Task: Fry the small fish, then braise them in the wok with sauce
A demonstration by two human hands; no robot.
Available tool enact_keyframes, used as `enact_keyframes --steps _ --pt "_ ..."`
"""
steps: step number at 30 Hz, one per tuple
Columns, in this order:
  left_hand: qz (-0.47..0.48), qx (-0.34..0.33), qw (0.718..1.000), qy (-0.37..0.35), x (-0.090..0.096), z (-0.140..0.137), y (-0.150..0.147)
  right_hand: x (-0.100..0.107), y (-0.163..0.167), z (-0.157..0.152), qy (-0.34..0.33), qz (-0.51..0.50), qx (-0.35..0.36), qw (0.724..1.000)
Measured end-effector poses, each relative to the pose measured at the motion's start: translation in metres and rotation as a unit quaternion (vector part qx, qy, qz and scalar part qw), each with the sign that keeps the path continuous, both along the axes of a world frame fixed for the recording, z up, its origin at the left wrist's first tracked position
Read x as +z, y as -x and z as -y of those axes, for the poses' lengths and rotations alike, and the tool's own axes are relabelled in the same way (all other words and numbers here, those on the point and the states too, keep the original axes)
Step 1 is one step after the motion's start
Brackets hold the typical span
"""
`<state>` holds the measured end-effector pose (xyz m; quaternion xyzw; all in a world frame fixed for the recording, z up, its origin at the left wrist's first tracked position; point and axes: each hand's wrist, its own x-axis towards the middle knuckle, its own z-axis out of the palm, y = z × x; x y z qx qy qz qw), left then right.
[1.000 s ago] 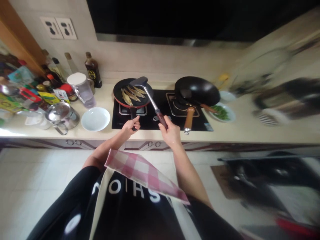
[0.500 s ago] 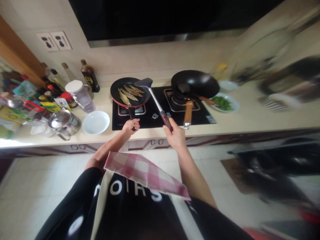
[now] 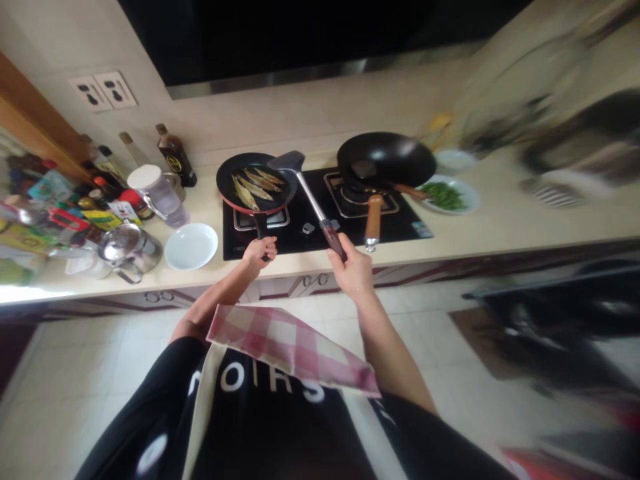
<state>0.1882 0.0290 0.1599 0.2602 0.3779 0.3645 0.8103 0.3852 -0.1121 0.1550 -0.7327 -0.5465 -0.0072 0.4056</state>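
Observation:
My left hand is closed around the black handle of a frying pan with a red outside, on the left burner. Several small browned fish lie side by side in the pan. In my right hand is a spatula with a dark wooden grip, a steel shaft and a wide dark blade. Its blade hangs over the pan's right rim, apart from the fish as far as I can see. A black wok with a wooden handle stands on the right burner, holding a dark-headed utensil.
A white plate lies left of the black stove. Beyond it are a steel pot, a clear pitcher, and several bottles and jars. Right of the wok sits a plate of chopped greens. A range hood hangs above.
The view has shifted and tilted slightly. Both hands keep their grips, and the spatula stays over the pan's right rim. The fish look the same.

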Motion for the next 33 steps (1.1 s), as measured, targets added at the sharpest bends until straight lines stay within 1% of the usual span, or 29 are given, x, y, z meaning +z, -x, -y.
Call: enact_keyframes --steps 5,14,21,27,33 --pt "0.006 0.005 1.000 0.012 0.001 0.001 -0.001 -0.001 -0.002 0.001 0.012 -0.003 -0.003 1.000" --pt "0.009 0.002 0.999 0.040 0.011 0.000 0.000 -0.003 -0.006 0.000 0.010 -0.013 -0.009 1.000" --pt "0.045 -0.018 0.997 0.065 0.006 0.001 0.014 -0.005 -0.008 -0.001 0.014 -0.011 -0.008 1.000" --pt "0.071 -0.036 0.996 0.049 0.000 0.000 0.023 0.000 -0.009 -0.003 0.006 -0.017 -0.015 1.000" --pt "0.084 -0.050 0.995 0.022 0.005 -0.001 0.027 0.005 -0.006 -0.001 0.007 -0.020 -0.011 1.000"
